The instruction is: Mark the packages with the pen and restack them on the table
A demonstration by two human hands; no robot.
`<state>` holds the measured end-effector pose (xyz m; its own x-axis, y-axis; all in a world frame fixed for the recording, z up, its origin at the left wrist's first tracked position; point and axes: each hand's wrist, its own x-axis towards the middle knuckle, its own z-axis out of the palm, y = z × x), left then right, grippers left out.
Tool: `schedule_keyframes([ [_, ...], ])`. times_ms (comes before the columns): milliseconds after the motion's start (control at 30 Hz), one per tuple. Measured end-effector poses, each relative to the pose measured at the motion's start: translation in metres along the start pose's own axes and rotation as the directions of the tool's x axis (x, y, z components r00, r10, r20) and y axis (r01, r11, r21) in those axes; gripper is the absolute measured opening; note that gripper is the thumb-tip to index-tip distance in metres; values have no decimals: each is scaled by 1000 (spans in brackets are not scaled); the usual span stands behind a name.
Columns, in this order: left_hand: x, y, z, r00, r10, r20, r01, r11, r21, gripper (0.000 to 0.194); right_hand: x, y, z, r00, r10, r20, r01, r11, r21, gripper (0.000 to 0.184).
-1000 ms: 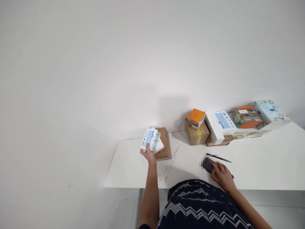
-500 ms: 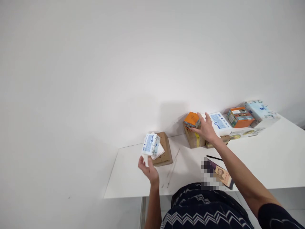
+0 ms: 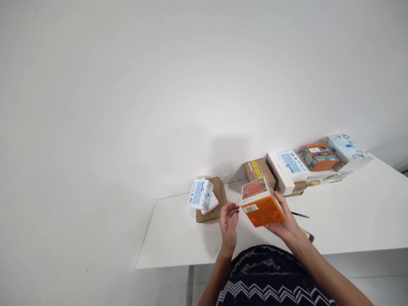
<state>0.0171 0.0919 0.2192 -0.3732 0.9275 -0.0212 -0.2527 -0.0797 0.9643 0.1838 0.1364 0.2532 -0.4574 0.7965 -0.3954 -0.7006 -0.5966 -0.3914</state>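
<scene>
My right hand (image 3: 285, 223) grips an orange box (image 3: 261, 203) from below and behind, holding it tilted above the white table (image 3: 350, 216) in front of me. A barcode label shows on the box's near face. My left hand (image 3: 228, 221) hovers just left of the box with fingers spread, holding nothing. Further left, a small white and blue box (image 3: 200, 194) lies on a flat brown carton (image 3: 219, 199).
Along the wall stand a brown carton with yellow tape (image 3: 257, 171), a white box with blue print (image 3: 287, 168), an orange and green box (image 3: 319, 157) and a pale blue tissue pack (image 3: 346, 147). A thin black pen (image 3: 299, 215) lies behind my right wrist.
My right hand lifted the orange box off the taped brown carton and brought it toward me. My left hand moved right, away from the white and blue box, toward the orange box.
</scene>
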Motion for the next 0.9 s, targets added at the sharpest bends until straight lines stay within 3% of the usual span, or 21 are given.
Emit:
schedule_keyframes([
  [67, 1, 3, 6, 999, 24, 35, -23, 999, -41, 33, -6, 10, 0, 993, 112, 37, -115, 985, 128, 29],
  [233, 0, 9, 12, 979, 82, 185, -47, 981, -186, 51, -3, 17, 5, 989, 122, 81, -140, 947, 288, 29],
  [433, -4, 15, 14, 947, -8, 322, 54, 989, -134, 89, 4, 23, 8, 988, 150, 31, -152, 947, 282, 33],
  [700, 0, 18, 17, 934, -177, 311, 211, 974, -81, 91, 5, 38, -2, 984, 174, 41, -178, 958, 226, 34],
  [800, 0, 22, 18, 935, -121, 334, 145, 988, -49, 95, 7, 39, -7, 977, 186, 105, -200, 970, 137, 39],
  [900, -1, 23, 13, 930, -1, 367, -18, 999, 47, 102, 8, 35, -14, 977, 161, 139, -163, 987, -1, 43],
])
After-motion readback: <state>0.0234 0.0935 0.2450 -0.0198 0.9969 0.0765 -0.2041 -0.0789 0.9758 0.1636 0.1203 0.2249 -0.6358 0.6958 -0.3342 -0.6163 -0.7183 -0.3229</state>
